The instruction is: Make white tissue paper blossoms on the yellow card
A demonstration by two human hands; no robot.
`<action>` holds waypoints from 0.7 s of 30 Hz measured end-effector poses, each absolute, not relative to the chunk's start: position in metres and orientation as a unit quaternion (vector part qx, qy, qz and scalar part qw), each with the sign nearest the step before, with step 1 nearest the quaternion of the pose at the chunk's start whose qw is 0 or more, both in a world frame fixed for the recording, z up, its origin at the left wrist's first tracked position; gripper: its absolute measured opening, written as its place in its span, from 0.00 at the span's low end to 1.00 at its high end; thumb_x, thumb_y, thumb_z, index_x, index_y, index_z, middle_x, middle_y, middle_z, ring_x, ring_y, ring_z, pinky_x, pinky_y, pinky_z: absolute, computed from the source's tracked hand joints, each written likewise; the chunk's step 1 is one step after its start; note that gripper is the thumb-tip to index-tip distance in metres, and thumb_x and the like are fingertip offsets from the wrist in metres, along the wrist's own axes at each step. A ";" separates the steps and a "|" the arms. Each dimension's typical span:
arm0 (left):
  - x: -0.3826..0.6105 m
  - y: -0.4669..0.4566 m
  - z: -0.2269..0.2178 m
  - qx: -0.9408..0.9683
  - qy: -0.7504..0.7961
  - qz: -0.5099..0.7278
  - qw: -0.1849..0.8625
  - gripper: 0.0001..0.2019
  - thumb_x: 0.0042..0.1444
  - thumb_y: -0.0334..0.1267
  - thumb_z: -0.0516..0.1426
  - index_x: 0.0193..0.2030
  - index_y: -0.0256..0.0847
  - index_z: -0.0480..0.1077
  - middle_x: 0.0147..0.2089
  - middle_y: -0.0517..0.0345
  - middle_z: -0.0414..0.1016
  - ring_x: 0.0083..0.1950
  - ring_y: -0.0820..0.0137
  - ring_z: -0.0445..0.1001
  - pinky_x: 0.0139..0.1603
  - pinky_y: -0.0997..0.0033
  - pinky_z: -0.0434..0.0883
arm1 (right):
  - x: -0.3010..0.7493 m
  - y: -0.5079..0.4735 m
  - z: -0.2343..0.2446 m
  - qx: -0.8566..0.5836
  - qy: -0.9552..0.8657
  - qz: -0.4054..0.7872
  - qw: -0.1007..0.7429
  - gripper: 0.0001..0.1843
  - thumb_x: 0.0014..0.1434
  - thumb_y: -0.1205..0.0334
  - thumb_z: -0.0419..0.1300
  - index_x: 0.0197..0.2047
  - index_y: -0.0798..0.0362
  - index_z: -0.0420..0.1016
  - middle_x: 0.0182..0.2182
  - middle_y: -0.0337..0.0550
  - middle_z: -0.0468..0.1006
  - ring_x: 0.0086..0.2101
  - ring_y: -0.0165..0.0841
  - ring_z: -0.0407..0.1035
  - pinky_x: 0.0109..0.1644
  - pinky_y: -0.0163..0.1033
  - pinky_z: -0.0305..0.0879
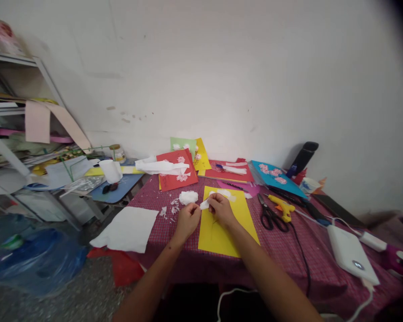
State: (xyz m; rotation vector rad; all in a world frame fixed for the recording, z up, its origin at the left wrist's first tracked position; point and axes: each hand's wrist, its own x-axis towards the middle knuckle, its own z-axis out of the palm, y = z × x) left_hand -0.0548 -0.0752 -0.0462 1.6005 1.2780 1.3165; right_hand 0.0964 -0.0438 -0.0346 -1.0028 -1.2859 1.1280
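Over the left part of a yellow sheet of paper (233, 239), a small piece of white tissue paper (204, 204) stretches between my fingertips. My right hand (221, 209) pinches its right end. At its left end, the fingers of my left hand (189, 219) are closed in a pinch, the exact grip partly hidden. Just beyond that hand sits a crumpled white tissue wad (188, 197), with torn tissue scraps (174, 208) beside it. More white tissue lies on the upper part of the yellow sheet, behind my right hand.
Black scissors (272, 219) and a yellow glue gun (284, 208) lie right, with a white power bank (352, 255) farther out. A large white tissue sheet (130, 229) overhangs the left edge. Red card (177, 181) and blue folder (278, 178) carry pink blossoms along the back.
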 end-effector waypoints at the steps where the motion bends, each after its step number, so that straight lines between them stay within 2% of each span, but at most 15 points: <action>1: -0.055 -0.076 -0.045 0.619 0.488 0.506 0.349 0.09 0.54 0.39 0.52 0.28 0.39 0.69 0.23 0.63 0.67 0.26 0.73 0.63 0.27 0.76 0.58 | 0.096 -0.044 -0.035 -0.422 -0.544 0.476 0.547 0.07 0.51 0.58 0.58 0.29 0.52 0.65 0.15 0.31 0.65 0.16 0.25 0.55 0.20 0.31 0.51; 6: -0.054 -0.078 -0.039 0.622 0.468 0.508 0.368 0.11 0.54 0.43 0.54 0.32 0.38 0.71 0.27 0.60 0.71 0.29 0.72 0.66 0.30 0.74 0.61 | 0.096 -0.044 -0.039 -0.414 -0.563 0.466 0.542 0.08 0.52 0.58 0.59 0.30 0.52 0.65 0.16 0.31 0.65 0.17 0.25 0.56 0.21 0.31 0.52; 10: -0.054 -0.079 -0.036 0.616 0.470 0.516 0.367 0.13 0.54 0.47 0.55 0.28 0.37 0.68 0.25 0.63 0.67 0.27 0.74 0.63 0.28 0.75 0.59 | 0.095 -0.047 -0.038 -0.399 -0.595 0.453 0.530 0.08 0.53 0.57 0.59 0.30 0.52 0.67 0.18 0.32 0.66 0.19 0.26 0.57 0.23 0.32 0.54; 21: -0.055 -0.074 -0.047 0.611 0.488 0.524 0.338 0.12 0.57 0.42 0.52 0.25 0.39 0.65 0.21 0.64 0.62 0.25 0.74 0.60 0.26 0.76 0.54 | 0.095 -0.051 -0.036 -0.392 -0.616 0.464 0.502 0.10 0.56 0.54 0.59 0.35 0.52 0.69 0.20 0.34 0.67 0.20 0.27 0.59 0.24 0.33 0.55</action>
